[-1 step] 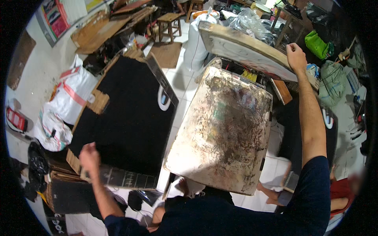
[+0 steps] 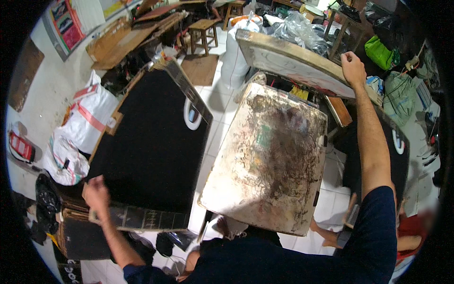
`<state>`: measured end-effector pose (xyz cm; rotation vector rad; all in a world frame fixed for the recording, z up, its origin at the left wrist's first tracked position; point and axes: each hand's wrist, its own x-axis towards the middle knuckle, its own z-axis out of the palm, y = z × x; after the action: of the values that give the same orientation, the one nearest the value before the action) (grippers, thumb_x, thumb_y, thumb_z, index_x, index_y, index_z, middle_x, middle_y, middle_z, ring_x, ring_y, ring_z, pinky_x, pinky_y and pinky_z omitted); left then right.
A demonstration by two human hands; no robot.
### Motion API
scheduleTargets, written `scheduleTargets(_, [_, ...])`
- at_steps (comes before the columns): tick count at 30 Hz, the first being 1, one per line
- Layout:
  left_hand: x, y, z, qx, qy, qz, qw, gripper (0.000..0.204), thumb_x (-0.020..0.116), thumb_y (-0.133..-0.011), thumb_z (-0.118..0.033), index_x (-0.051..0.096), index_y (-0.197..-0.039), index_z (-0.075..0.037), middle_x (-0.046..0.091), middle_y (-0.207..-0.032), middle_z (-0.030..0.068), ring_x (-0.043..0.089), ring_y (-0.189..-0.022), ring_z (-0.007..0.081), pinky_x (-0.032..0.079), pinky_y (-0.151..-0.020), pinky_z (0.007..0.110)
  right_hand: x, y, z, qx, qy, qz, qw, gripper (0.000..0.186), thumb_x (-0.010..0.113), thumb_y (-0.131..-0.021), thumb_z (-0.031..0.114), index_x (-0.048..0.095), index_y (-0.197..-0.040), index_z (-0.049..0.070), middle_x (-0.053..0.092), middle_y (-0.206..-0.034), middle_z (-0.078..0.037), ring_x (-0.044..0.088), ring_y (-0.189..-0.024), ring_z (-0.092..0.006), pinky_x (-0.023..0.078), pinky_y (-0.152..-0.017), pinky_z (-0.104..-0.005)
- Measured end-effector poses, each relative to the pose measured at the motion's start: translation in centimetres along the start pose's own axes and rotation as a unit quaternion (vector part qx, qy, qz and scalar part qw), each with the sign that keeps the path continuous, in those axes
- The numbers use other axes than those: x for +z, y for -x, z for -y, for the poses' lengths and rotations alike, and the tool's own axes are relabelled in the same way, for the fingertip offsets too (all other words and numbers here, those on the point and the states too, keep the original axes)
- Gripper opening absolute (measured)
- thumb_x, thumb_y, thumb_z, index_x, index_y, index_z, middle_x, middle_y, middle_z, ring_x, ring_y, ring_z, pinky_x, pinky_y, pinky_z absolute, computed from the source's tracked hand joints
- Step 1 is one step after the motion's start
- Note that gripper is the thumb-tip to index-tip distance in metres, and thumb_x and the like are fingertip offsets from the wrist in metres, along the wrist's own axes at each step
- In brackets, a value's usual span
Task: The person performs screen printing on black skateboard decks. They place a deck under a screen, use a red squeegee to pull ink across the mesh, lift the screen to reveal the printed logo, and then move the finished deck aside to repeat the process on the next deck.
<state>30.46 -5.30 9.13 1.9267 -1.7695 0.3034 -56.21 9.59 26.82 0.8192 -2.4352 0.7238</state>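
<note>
My right hand (image 2: 353, 68) is closed over the upper edge of a thick wooden-edged frame (image 2: 295, 59), which stands tilted up at the far side. Before it lies a pale board (image 2: 265, 161), its surface crusted with dark, stained residue. On the left is a large black sheet (image 2: 146, 142) over cardboard, with a white oval handle-shaped piece (image 2: 192, 113) at its right side. My left hand (image 2: 97, 196) is at the near left corner of this sheet. Its fingers look curled but are smeared by motion, and whether they grip the sheet is unclear.
White sacks (image 2: 87, 118) lean beyond the black sheet's left edge. A wooden stool (image 2: 203, 35) and piled plastic bags (image 2: 300, 26) stand at the back. Another black panel (image 2: 373, 163) lies at right, near a person in red (image 2: 411, 232). Stacked cardboard (image 2: 75, 215) is at near left.
My left hand has moved left to the black sheet's edge. The sheet covers more of the cardboard along its left side. My right hand keeps its hold on the raised frame.
</note>
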Motion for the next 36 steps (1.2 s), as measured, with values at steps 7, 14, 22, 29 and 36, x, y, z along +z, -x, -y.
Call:
scheduleTargets(7, [-15.6, -10.2, 19.0, -0.051, 0.224, -0.013, 0.973, 0.047, 0.059, -0.107, -0.036, 0.056, -0.075, -0.002, 0.050, -0.071, -0.0056, 0.039, -0.067, 0.0064, 0.035, -0.060, 0.028, -1.4, 1.2, 1.9, 0.022, -0.012, 0.017, 1.000, 0.038, 0.056, -0.093, 0.045, 0.071, -0.115, 0.018, 0.075, -0.112, -0.016, 0.070, -0.107, -0.0391, 0.054, -0.093, -0.0485])
scheduleTargets(14, [4.1, 4.0, 13.5, -0.112, 0.357, 0.014, 0.927, 0.046, 0.063, -0.103, -0.028, 0.050, -0.069, 0.000, 0.046, -0.068, -0.0012, 0.038, -0.067, 0.0155, 0.035, -0.060, 0.039, -1.2, 3.1, 1.7, 0.030, -0.007, 0.022, 0.999, 0.038, 0.056, -0.091, 0.045, 0.071, -0.115, 0.019, 0.075, -0.111, -0.017, 0.070, -0.107, -0.0389, 0.054, -0.091, -0.0497])
scheduleTargets(22, [16.8, 18.8, -7.5, -0.085, 0.327, 0.338, 0.879, 0.056, 0.076, -0.091, -0.043, 0.067, -0.089, 0.012, 0.070, -0.076, 0.0181, 0.059, -0.071, 0.0227, 0.051, -0.070, 0.042, -0.5, 4.4, 0.9, 0.013, -0.016, 0.020, 1.000, 0.037, 0.055, -0.090, 0.047, 0.073, -0.109, 0.020, 0.075, -0.111, -0.019, 0.070, -0.108, -0.0398, 0.054, -0.092, -0.0510])
scheduleTargets(29, [22.1, 24.0, -16.7, 0.054, 0.307, 0.409, 0.858, 0.064, 0.091, -0.076, -0.043, 0.062, -0.102, 0.008, 0.073, -0.087, 0.0207, 0.072, -0.082, 0.0324, 0.056, -0.077, 0.043, -0.4, 4.6, 0.8, 0.000, 0.018, 0.005, 1.000, 0.040, 0.056, -0.090, 0.050, 0.073, -0.114, 0.023, 0.075, -0.114, -0.018, 0.070, -0.109, -0.0375, 0.054, -0.095, -0.0512])
scheduleTargets(36, [21.0, 21.5, -19.7, 0.130, 0.204, 0.430, 0.870, 0.075, 0.088, -0.074, -0.059, 0.060, -0.096, 0.007, 0.067, -0.072, 0.0204, 0.068, -0.070, 0.0385, 0.055, -0.069, 0.048, -1.8, 4.0, 2.5, 0.010, -0.028, -0.034, 0.999, 0.033, 0.060, -0.088, 0.038, 0.077, -0.100, 0.013, 0.075, -0.102, -0.020, 0.071, -0.100, -0.0404, 0.055, -0.090, -0.0507])
